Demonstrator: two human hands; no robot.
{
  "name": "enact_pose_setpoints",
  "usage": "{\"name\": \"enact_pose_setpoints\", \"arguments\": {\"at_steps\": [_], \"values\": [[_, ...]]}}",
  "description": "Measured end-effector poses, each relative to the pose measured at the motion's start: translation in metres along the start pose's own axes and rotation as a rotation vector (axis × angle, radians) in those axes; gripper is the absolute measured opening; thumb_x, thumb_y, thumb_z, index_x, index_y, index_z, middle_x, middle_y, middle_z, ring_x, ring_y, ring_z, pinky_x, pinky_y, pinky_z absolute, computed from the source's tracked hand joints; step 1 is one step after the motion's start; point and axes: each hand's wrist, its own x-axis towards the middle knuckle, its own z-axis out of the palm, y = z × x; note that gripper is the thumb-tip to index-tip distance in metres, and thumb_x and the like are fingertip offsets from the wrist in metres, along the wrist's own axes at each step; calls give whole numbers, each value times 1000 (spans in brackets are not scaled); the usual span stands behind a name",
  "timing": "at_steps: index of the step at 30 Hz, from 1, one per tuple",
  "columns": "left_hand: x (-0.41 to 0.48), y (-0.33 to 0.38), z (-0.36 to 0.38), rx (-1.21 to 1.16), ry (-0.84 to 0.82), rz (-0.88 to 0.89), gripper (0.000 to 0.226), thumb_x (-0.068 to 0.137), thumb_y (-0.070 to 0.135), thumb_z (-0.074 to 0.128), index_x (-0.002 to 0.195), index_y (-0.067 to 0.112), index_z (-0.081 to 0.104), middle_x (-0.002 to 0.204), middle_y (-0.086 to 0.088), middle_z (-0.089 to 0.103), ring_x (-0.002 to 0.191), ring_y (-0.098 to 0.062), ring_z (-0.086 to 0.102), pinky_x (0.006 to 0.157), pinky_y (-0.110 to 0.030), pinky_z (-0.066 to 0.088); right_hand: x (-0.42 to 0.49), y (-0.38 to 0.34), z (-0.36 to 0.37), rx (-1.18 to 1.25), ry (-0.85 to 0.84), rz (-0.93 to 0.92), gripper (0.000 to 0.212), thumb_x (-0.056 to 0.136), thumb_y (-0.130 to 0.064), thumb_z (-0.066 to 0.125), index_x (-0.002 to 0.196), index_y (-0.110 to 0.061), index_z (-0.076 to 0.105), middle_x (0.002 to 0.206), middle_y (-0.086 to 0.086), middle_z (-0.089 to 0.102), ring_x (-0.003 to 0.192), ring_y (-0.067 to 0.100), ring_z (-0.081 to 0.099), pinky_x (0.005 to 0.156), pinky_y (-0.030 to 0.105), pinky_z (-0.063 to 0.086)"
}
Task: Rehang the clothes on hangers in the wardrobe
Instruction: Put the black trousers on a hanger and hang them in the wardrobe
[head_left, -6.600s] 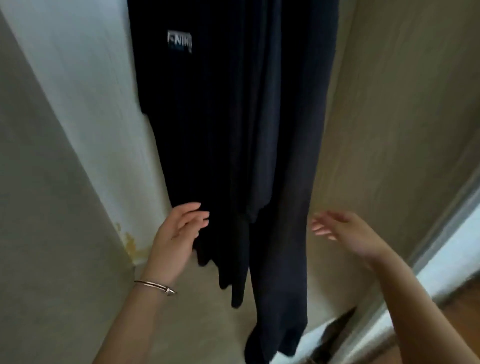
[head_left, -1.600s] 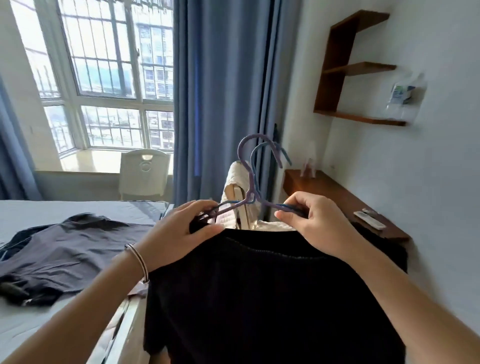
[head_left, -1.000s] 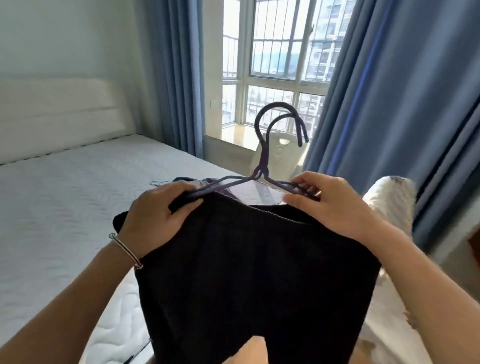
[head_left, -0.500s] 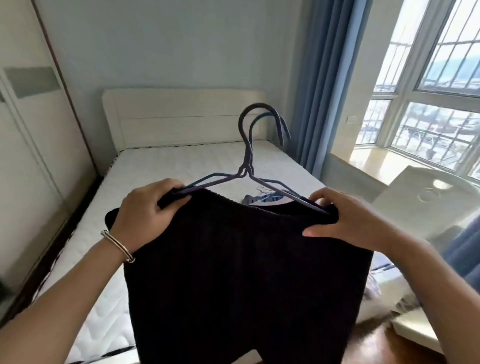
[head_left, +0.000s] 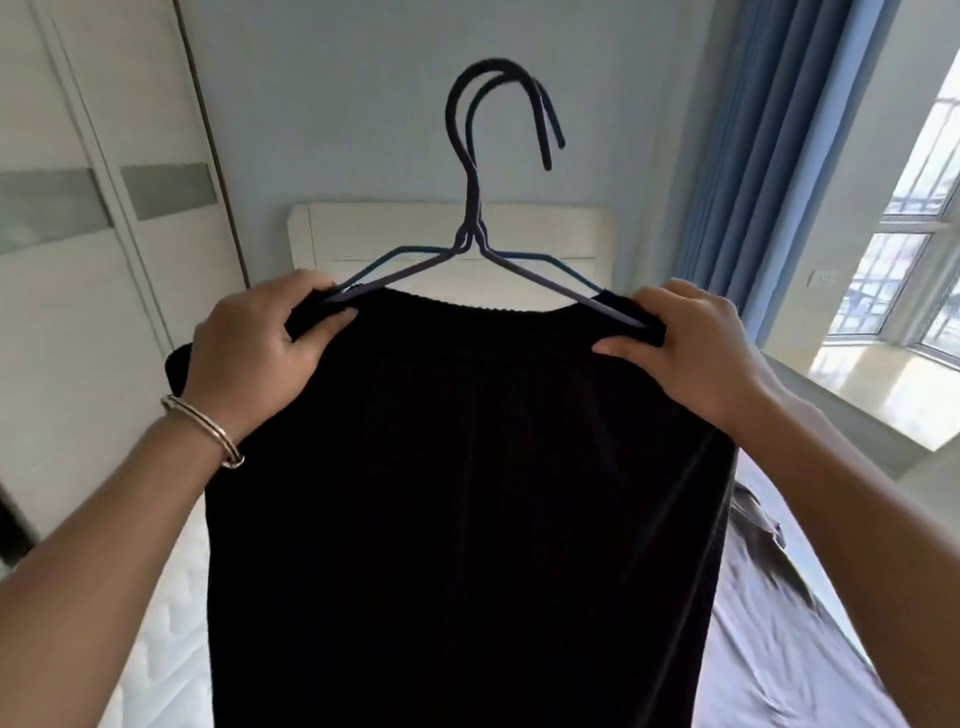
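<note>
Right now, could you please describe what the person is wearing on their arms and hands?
No sleeves are in view. The left hand is ungloved, with a thin silver-coloured bangle at its wrist. The right hand shows no glove or jewellery.

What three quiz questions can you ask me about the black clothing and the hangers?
1. True or false: only the right hand grips the black garment.
2. Which wrist wears the bracelet? A. left B. right C. both
3. Fill in: ____ hooks of the hangers stick up above the garment.

Key
1. False: the left hand grips the other top corner, hanger wire and cloth together.
2. A
3. Two, one just behind the other, hooked on nothing.
</note>
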Motion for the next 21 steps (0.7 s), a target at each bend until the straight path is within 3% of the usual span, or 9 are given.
{"name": "enact_pose_setpoints", "arguments": {"at_steps": [5,13,16,21], "values": [[60,-34,43,-48,30,-73,28,83,27,65,104,9,65,94,-16,70,83,-34,64,74,-39,49,78,4,31,41,116,-13,37,79,-39,68,104,-12,64,88,-3,48,86,23,54,78,35,46],[107,-88,141,-80,-99,-240,25,85,26,62,106,12,65,102,-11,69,97,-29,61,76,-24,39,166,41,124,75,53,18,36,80,-33,68,104,-7,63,100,11,55,93,27,53,81,35,44],[107,-110,192,-38,-198,-311,26,86,28,60,109,15,64,105,-10,68,100,-29,60,77,-29,41,187,68,176,107,-27,38,36,80,-30,69,105,-4,64,102,13,54,94,28,54,80,29,39],[129,-148,277,13,-287,-379,28,87,28,58,113,16,62,112,-9,66,106,-31,58,85,-37,45,236,114,257,126,-113,69,34,82,-29,67,103,-3,63,90,2,43,90,23,48,76,25,32]]}}
